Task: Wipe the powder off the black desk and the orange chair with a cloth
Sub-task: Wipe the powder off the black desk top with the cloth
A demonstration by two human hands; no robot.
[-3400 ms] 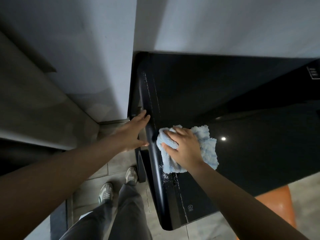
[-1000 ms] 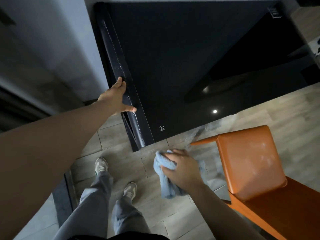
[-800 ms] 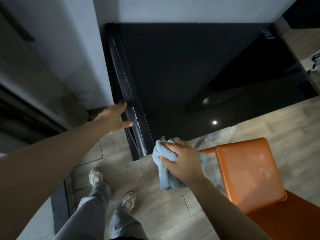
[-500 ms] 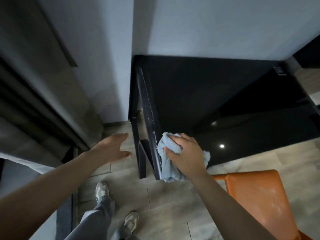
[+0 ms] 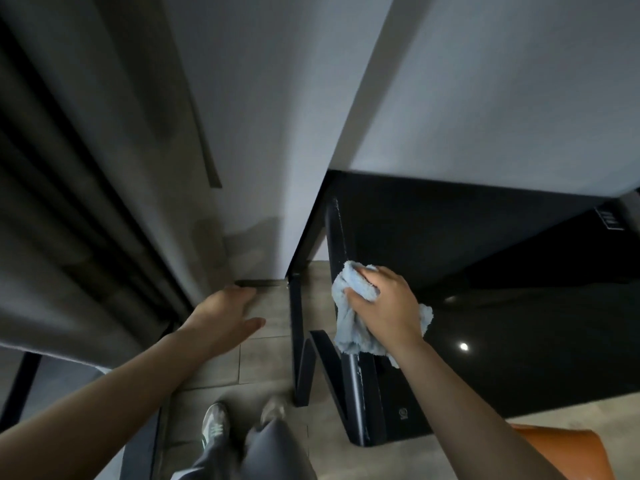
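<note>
Grey shoes (image 5: 213, 422) stand on the tiled floor (image 5: 214, 368); the orange chair (image 5: 568, 445) shows at lower right. The left hand (image 5: 221, 317) hovers beside the counter's leg (image 5: 298, 341), fingers (image 5: 239, 291) released. The right hand (image 5: 388, 303) clenches the blue cloth (image 5: 349, 327) against the black counter (image 5: 519, 341) at its left edge, with the wall (image 5: 485, 98) behind.

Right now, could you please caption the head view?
Right hand grips a blue cloth against the powdery edge of the black desk; left hand hangs open.

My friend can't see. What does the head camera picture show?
A right hand grips a bunched blue cloth against the left edge of a black desk, where white powder streaks show. The left hand hangs open above the floor beside it. A corner of an orange chair peeks in at bottom right.
</note>
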